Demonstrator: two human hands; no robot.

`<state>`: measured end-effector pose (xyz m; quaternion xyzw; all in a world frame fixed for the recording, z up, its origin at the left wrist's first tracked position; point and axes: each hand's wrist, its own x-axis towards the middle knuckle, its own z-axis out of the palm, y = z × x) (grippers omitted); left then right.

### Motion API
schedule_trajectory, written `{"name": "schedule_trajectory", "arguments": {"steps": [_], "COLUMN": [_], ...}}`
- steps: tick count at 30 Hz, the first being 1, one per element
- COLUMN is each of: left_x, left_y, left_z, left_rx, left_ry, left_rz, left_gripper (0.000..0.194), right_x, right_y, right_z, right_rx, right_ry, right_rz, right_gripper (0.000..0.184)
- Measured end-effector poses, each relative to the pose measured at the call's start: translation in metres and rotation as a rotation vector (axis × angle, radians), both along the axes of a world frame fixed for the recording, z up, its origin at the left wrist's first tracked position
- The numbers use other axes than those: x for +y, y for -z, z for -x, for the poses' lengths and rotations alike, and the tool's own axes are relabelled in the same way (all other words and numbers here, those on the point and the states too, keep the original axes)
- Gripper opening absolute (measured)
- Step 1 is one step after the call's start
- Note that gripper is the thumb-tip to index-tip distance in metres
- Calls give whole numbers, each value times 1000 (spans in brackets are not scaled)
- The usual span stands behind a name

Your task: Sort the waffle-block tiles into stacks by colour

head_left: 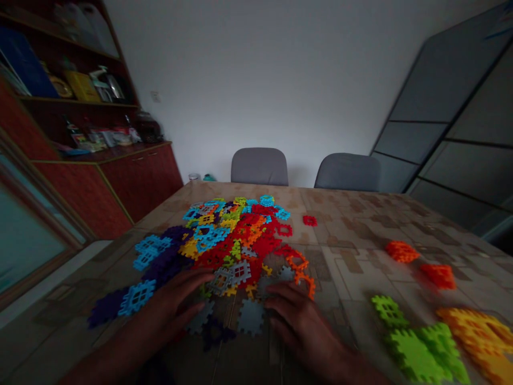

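Brown patch-patterned table, carrying a big mixed heap of flat, notched-edge plastic pieces, centre-left. Looks partway separated by colour: lime-green stack, yellow-orange stack and orange-red clumps apart at right; most left mixed. Left hand and right hand loosely bent beside solid grey square; cannot tell if gripping. Beyond, small red frame.

I get single feed, head camera, from above near side of table. Faces forward and down, across colored pieces to wall and chairs beyond. I see left hand and right hand close, low in frame; shelves left, paneled doors right, both farther off. View looks wide, stretched toward edges.
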<state>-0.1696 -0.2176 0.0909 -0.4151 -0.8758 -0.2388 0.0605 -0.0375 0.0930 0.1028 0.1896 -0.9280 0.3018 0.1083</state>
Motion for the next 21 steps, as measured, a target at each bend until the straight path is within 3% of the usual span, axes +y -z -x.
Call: {"name": "schedule_trajectory", "arguments": {"steps": [6,11,15,19,21], "left_x": [40,61,59,56,57], "left_y": [-8,5,10,0,-5], "left_z": [10,10,10,9,8], "left_rx": [-10,-12,-16,-23,-22], "left_ry": [80,102,117,134,130], "left_rz": [80,51,12,-21,-29], "left_gripper": [56,52,43,21,19], "right_x": [20,14,6,9,11], "right_y": [18,21,12,8,9], "right_z": [8,7,5,5,6], "right_rx": [23,-67,-37,8,30], "right_ry": [251,169,76,51,69], "right_rz": [-126,-217,-123,28,84], "right_gripper": [45,54,46,35,30]}}
